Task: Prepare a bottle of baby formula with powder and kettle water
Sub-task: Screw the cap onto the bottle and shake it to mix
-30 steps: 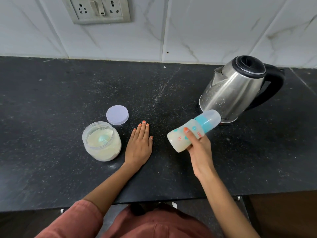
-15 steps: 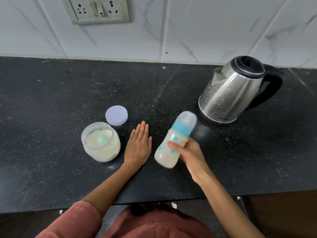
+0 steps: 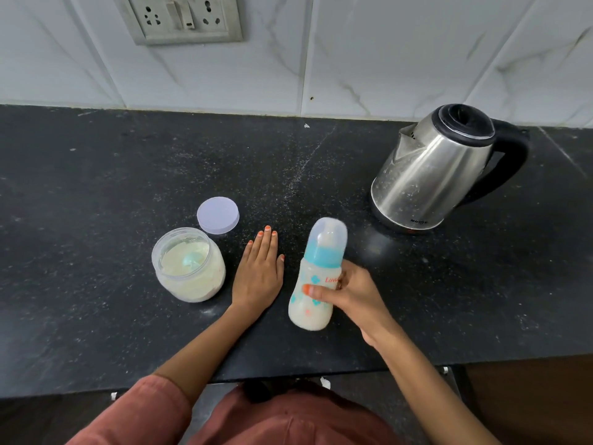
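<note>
Gripping the capped, milky clear plastic baby bottle (image 3: 316, 284) in my right hand (image 3: 354, 295), I am swinging it from tilted to near upright over the black counter (image 3: 128, 187), apparently shaking to mix; my left hand (image 3: 258, 277) is lying flat.

Counter (image 3: 96, 194): black stone, speckled, dull sheen, dusty pale streak near middle
Kettle (image 3: 426, 175): brushed steel body, glossy, spotted with marks; lid and handle black plastic, matt
Bottle (image 3: 316, 284): translucent plastic, smooth, printed shapes; teal plastic collar, cloudy clear cap
Jar (image 3: 189, 268): clear plastic, smooth, holding fine pale powder
Lid (image 3: 218, 215): matt pale lilac plastic
Wall tiles (image 3: 385, 53): glossy white marble look, grey veins
Sleeve (image 3: 141, 412): rust cloth, matt
</note>
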Demonstrator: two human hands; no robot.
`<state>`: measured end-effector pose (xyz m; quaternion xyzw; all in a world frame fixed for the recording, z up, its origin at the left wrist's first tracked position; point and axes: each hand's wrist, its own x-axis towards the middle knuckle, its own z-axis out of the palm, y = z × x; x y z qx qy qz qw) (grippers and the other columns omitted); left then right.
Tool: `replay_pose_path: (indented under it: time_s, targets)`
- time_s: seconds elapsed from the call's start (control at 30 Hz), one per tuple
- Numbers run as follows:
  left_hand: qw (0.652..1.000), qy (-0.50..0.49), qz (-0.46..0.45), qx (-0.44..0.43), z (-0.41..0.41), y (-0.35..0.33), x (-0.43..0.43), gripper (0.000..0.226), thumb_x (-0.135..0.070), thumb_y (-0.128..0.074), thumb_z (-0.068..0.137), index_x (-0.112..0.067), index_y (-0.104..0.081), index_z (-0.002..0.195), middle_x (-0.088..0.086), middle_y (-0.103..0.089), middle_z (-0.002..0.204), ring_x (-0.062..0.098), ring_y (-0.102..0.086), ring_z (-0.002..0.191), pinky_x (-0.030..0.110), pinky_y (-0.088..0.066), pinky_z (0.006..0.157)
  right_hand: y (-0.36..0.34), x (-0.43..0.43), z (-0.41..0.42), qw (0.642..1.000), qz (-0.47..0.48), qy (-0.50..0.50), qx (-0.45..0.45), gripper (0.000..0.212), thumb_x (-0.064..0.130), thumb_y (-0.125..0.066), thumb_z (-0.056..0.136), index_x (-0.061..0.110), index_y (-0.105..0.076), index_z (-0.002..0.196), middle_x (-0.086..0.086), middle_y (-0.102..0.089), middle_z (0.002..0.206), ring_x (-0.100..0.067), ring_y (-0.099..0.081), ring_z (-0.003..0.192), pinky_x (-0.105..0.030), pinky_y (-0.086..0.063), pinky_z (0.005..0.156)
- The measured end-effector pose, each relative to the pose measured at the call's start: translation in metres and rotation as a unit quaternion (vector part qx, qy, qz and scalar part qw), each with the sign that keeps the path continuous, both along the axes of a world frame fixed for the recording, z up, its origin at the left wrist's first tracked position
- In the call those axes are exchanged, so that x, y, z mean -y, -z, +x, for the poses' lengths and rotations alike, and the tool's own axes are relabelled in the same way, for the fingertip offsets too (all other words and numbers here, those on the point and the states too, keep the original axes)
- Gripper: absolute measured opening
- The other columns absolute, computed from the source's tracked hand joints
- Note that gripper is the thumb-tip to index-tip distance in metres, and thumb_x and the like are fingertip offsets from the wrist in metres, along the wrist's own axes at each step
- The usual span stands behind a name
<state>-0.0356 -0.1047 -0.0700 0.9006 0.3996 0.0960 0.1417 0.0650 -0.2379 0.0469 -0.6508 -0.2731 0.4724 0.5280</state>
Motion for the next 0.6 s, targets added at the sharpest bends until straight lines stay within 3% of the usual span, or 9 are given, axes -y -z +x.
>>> replay_pose_path:
  time_s: [0.17,0.27,0.37,0.43,0.5,0.6]
  targets:
    - [1.0,0.001,0.015,0.0,-0.001,0.001,0.0,0.07,-0.04,0.0,0.086,-0.004,-0.02,0.142,0.011,-0.018,0.152,0.024,-0.015,0.141,0.032,-0.004,0.111,0.0,-0.015,0.011,0.962,0.091,0.221,-0.13,0.024,0.008,-0.062,0.081,0.024,-0.058,0.098,0.003,-0.066,0.099,-0.011,-0.063,0.095,-0.029,-0.051,0.085]
    - [1.0,-0.004,0.019,0.007,-0.001,0.002,-0.001,0.068,-0.039,-0.004,0.088,-0.002,-0.025,0.141,0.014,-0.023,0.15,0.026,-0.021,0.139,0.033,-0.007,0.11,0.002,-0.01,0.001,0.984,0.06,0.146,-0.079,0.027,0.005,-0.065,0.079,0.019,-0.06,0.101,-0.002,-0.068,0.1,-0.014,-0.065,0.097,-0.03,-0.053,0.085]
    - [1.0,-0.004,0.017,0.006,0.0,0.002,0.0,0.066,-0.038,-0.006,0.088,-0.001,-0.027,0.14,0.015,-0.026,0.149,0.028,-0.024,0.138,0.036,-0.011,0.111,0.001,0.0,-0.003,0.999,0.016,0.045,-0.012,0.03,-0.001,-0.071,0.071,0.02,-0.063,0.09,0.004,-0.07,0.087,-0.004,-0.068,0.08,-0.016,-0.053,0.067]
    - [1.0,-0.006,0.017,0.011,0.0,0.001,0.0,0.066,-0.037,-0.006,0.088,-0.001,-0.028,0.14,0.014,-0.026,0.149,0.028,-0.024,0.138,0.036,-0.012,0.111,0.001,-0.001,0.003,0.996,0.034,0.083,-0.022,0.029,-0.001,-0.071,0.071,0.018,-0.063,0.091,0.001,-0.07,0.089,-0.009,-0.067,0.083,-0.021,-0.055,0.073]
    - [1.0,-0.004,0.017,0.008,0.0,0.001,0.0,0.068,-0.039,-0.004,0.088,-0.003,-0.025,0.141,0.013,-0.023,0.15,0.026,-0.02,0.139,0.034,-0.008,0.111,0.0,-0.009,0.012,0.977,0.074,0.182,-0.084,0.027,0.002,-0.066,0.076,0.018,-0.061,0.098,-0.001,-0.068,0.097,-0.016,-0.064,0.094,-0.032,-0.052,0.086]
    - [1.0,-0.004,0.015,0.001,0.0,0.002,0.0,0.068,-0.039,-0.003,0.088,-0.003,-0.025,0.141,0.013,-0.023,0.15,0.025,-0.02,0.139,0.033,-0.008,0.111,0.003,-0.015,0.013,0.959,0.093,0.248,-0.101,0.03,0.006,-0.064,0.08,0.022,-0.056,0.105,0.001,-0.065,0.102,-0.015,-0.061,0.101,-0.034,-0.049,0.09]
